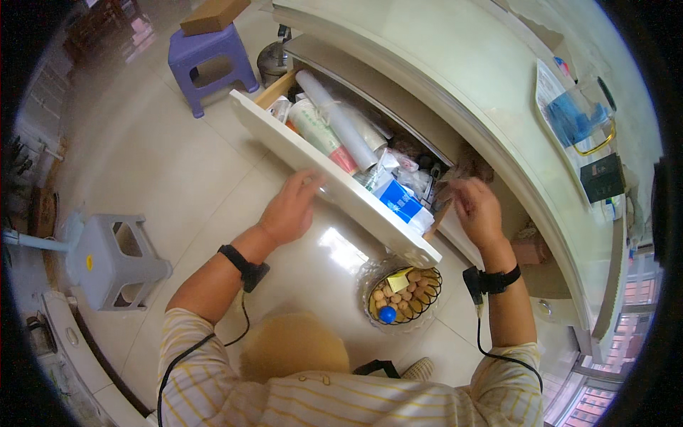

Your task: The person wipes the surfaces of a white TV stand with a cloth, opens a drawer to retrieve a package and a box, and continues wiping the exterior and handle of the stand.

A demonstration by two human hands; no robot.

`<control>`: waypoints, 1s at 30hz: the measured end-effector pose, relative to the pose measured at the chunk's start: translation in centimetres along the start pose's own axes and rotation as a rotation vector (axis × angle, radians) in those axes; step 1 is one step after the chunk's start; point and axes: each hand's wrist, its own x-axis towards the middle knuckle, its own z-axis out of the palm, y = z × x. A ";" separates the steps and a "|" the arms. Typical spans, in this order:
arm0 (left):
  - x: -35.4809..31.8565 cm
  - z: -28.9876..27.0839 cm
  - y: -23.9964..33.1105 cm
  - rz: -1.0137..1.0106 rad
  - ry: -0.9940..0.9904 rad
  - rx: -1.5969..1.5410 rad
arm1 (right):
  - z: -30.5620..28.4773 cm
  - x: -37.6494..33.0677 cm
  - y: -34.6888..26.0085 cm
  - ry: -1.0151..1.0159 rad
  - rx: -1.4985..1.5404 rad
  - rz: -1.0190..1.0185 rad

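Curved pale counter [455, 85] runs across upper right; a glass jug [580, 114] with blue contents stands on it. Below it, a drawer [334, 174] is pulled open, white front panel facing the person, packed with rolls, tubes and packets. Grey stool [114, 263] on the tiled floor at left, purple stool [210, 57] at top. Wire basket [402, 292] of nuts sits on the floor under the drawer's near end. Left hand [290, 208] rests on the drawer front, fingers curled over its top edge. Right hand [475, 210] hovers at the drawer's right end, fingers loosely bent; cannot tell whether it holds anything.
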 end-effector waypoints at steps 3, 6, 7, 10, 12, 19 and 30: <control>-0.2 0.8 0.3 0.008 -0.004 -0.045 | 0.5 -0.5 1.4 0.249 -0.230 -0.108; 0.5 1.8 1.0 -0.052 -0.081 -0.040 | 2.4 -0.4 4.0 0.233 -0.279 0.047; 1.1 2.4 1.4 -0.075 -0.122 0.005 | 2.6 -0.5 4.8 0.245 -0.228 0.040; 3.4 4.0 1.0 0.034 -0.045 0.149 | 2.3 -0.5 6.0 0.139 -0.048 0.139; 4.8 4.0 0.7 0.003 -0.072 0.180 | 2.4 0.0 5.8 0.016 0.092 0.245; 10.2 6.3 0.0 0.063 0.045 0.091 | 3.1 -2.0 17.3 0.082 -0.233 0.162; 14.7 8.6 -0.2 0.017 0.071 0.107 | 1.5 -0.8 11.1 -0.200 -0.418 0.504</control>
